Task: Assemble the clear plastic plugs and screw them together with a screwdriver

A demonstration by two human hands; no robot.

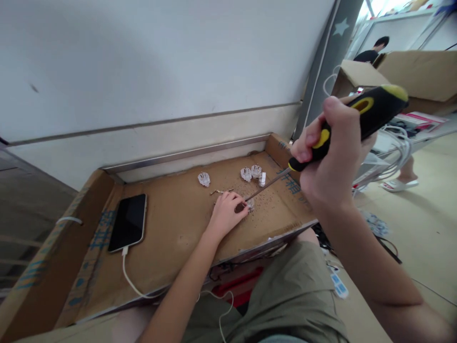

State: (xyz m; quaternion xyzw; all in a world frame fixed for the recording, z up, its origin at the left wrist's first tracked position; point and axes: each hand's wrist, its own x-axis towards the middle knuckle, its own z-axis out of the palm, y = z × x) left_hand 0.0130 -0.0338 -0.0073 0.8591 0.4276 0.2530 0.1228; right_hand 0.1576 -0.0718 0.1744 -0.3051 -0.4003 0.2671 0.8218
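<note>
My right hand (pixel 337 152) is wrapped round the black and yellow handle of a screwdriver (pixel 378 109). Its long shaft slants down and left to my left hand (pixel 228 212). The fingers of my left hand are bent together at a small clear plastic part (pixel 250 205) on the cardboard; the shaft's tip is hidden there. Behind it sit two clear plug-like pieces with metal pins (pixel 246 174) (pixel 256 170) and a small white piece (pixel 262 179). Another clear piece (pixel 203 179) lies further left. A thin metal strip (pixel 221 192) is just beyond my left fingers.
A phone (pixel 128 223) with a white cable lies on the left of the cardboard-lined tray (pixel 164 228). Small dark screws or bits are scattered near the clear pieces. Raised edges bound the tray's sides. At right are cardboard boxes (pixel 421 76), coiled cables (pixel 396 147) and a person (pixel 371 52).
</note>
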